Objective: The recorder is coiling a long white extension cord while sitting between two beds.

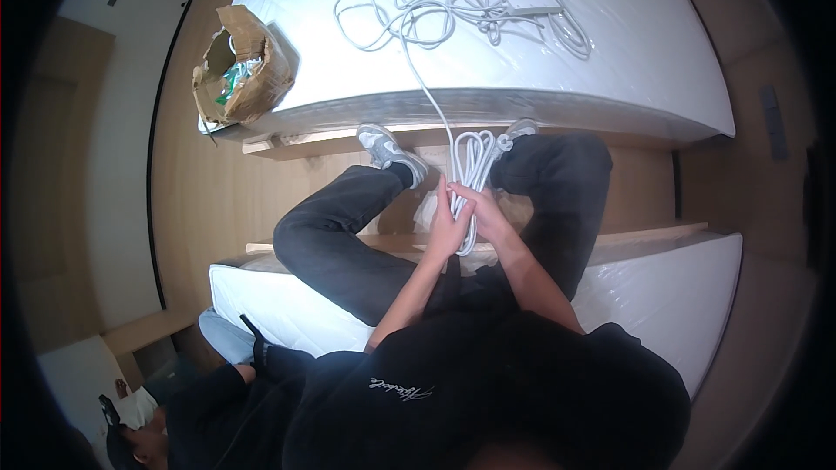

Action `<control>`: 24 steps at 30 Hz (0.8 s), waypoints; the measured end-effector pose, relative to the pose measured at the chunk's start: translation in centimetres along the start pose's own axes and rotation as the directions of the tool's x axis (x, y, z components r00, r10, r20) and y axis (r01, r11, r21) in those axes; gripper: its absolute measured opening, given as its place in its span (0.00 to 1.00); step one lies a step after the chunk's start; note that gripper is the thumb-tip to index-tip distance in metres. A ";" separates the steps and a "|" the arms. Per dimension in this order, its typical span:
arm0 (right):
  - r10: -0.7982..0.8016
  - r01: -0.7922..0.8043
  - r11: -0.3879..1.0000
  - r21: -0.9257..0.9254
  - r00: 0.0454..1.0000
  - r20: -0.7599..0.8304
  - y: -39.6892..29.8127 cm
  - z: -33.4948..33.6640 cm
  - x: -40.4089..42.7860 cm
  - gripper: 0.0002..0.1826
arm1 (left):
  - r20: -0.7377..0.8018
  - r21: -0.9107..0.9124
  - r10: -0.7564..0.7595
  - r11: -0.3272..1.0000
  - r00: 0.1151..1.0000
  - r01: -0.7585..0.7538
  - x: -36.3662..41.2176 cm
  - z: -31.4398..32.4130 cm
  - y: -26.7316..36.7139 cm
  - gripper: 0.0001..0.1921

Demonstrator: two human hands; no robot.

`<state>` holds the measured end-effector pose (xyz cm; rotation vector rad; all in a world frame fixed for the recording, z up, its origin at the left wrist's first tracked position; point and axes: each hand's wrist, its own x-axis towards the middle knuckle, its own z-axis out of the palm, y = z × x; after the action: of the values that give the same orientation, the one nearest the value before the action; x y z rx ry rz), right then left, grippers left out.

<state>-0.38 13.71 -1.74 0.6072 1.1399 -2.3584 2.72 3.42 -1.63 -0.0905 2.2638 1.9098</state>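
Both of my hands grip a bundle of looped white cable [471,163] above the gap between two mattresses. My left hand [452,225] is around the bundle's left side, and my right hand [482,207] is around its right side. A plug with a round end [503,142] sits by the upper right of the loops. One strand runs from the bundle up over the edge of the far mattress [620,46] to a loose tangle of cable [418,23]. Two white power strips [532,4] lie side by side in that tangle.
A torn cardboard box [268,72] with green and clear plastic inside stands on the far mattress's left end. The near mattress [673,294] is plastic-wrapped. Wooden bed rails [287,147] edge the gap. Other people [140,431] are at the lower left; part of another shows at the top.
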 end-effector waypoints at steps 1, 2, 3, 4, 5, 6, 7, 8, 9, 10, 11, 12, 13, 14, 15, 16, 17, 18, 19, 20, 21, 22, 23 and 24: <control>-0.002 0.002 1.000 0.005 1.000 -0.007 -0.1 -0.3 0.1 0.11 | -0.025 -0.066 -0.085 0.994 0.996 0.084 0.0 0.0 0.4 0.40; 0.049 -0.049 0.999 0.014 0.998 0.026 -0.3 -0.6 0.2 0.12 | 0.016 -0.084 -0.151 0.985 0.988 0.152 0.0 -0.2 1.5 0.41; 0.099 -0.100 0.995 0.021 0.993 0.060 -0.4 -0.9 0.3 0.12 | 0.025 -0.082 -0.153 0.985 0.988 0.154 -0.2 0.2 1.4 0.41; 0.129 -0.133 0.990 0.035 0.986 0.110 -0.9 0.5 0.0 0.13 | -0.084 -0.104 -0.156 0.984 0.984 0.147 -0.5 -0.2 1.0 0.42; 0.129 -0.134 0.990 0.036 0.985 0.113 -1.2 1.0 -0.4 0.13 | -0.180 -0.132 -0.159 0.982 0.971 0.137 -0.7 -0.3 0.3 0.42; 0.099 -0.106 0.994 0.039 0.985 0.143 -1.5 1.5 -0.6 0.13 | -0.170 -0.314 -0.213 0.937 0.962 0.152 -0.6 -0.7 -1.8 0.38; 0.067 -0.076 0.996 0.046 0.984 0.165 -1.6 1.5 -0.7 0.14 | -0.165 -0.311 -0.215 0.938 0.963 0.156 -0.8 -1.1 -1.3 0.38; 0.089 -0.106 0.990 0.090 0.980 0.176 -1.6 1.3 -0.8 0.15 | -0.026 -0.376 -0.241 0.902 0.970 0.213 -1.0 -1.6 -0.8 0.35; 0.088 -0.105 0.990 0.093 0.981 0.176 -1.5 1.1 -0.8 0.15 | 0.113 -0.432 -0.252 0.859 0.961 0.275 -1.2 -2.0 -0.4 0.32; 0.100 -0.118 0.989 0.089 0.977 0.188 -1.2 0.9 -0.7 0.16 | 0.124 -0.212 -0.376 0.894 0.918 0.395 -1.4 -2.2 -0.3 0.28; 0.112 -0.131 0.988 0.085 0.973 0.201 -0.9 0.7 -0.5 0.17 | 0.124 -0.210 -0.377 0.894 0.918 0.395 -1.4 -2.2 0.0 0.28; 0.111 -0.131 0.988 0.088 0.973 0.200 -0.7 0.6 -0.4 0.17 | 0.080 -0.065 -0.386 0.918 0.919 0.391 -1.3 -2.3 0.8 0.30; 0.118 -0.143 0.983 0.117 0.973 0.197 -0.4 0.5 -0.2 0.17 | 0.036 0.081 -0.388 0.920 0.921 0.384 -1.1 -2.4 1.3 0.32; 0.124 -0.154 0.977 0.146 0.973 0.193 -0.2 0.3 -0.1 0.16 | 0.038 0.084 -0.388 0.920 0.921 0.383 -1.0 -2.4 1.3 0.32; 0.123 -0.153 0.977 0.148 0.973 0.195 -0.1 0.4 -0.1 0.16 | -0.011 0.153 -0.355 0.923 0.935 0.352 -0.9 -2.4 1.3 0.35; 0.122 -0.154 0.971 0.180 0.976 0.179 0.0 0.4 -0.1 0.17 | -0.058 0.222 -0.317 0.921 0.947 0.322 -0.7 -2.4 1.3 0.38; 0.121 -0.154 0.965 0.212 0.979 0.164 0.0 0.4 -0.1 0.17 | -0.058 0.224 -0.316 0.920 0.947 0.320 -0.6 -2.5 1.3 0.38; 0.115 -0.142 0.969 0.202 0.983 0.142 -0.2 0.3 -0.2 0.16 | -0.037 0.269 -0.360 0.895 0.932 0.356 -0.4 -2.5 1.8 0.39; 0.113 -0.141 0.969 0.203 0.983 0.141 -0.3 0.3 -0.3 0.16 | -0.017 0.314 -0.405 0.866 0.914 0.389 -0.2 -2.5 2.3 0.41; 0.084 -0.104 0.979 0.174 0.989 0.121 -0.3 0.2 -0.5 0.16 | 0.013 0.269 -0.504 0.834 0.864 0.482 -0.1 -2.6 2.8 0.42; 0.053 -0.068 0.987 0.144 0.993 0.102 -0.5 0.3 -0.6 0.15 | 0.013 0.270 -0.502 0.834 0.865 0.480 -0.1 -2.6 3.2 0.42; 0.052 -0.066 0.987 0.144 0.993 0.103 -0.6 0.3 -0.6 0.15 | 0.027 0.289 -0.519 0.822 0.854 0.491 0.0 -2.6 3.5 0.41; 0.051 -0.068 0.986 0.154 0.993 0.109 -0.7 0.1 -0.5 0.15 | 0.040 0.307 -0.537 0.809 0.843 0.501 0.1 -2.6 3.6 0.41; 0.053 -0.072 0.984 0.162 0.991 0.121 -0.6 0.2 -0.5 0.15 | 0.034 0.306 -0.535 0.810 0.844 0.501 0.0 -2.6 2.3 0.41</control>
<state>-0.39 14.01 -0.98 0.5443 0.8676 -2.4158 2.11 1.24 1.07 -0.4906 2.1172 1.2613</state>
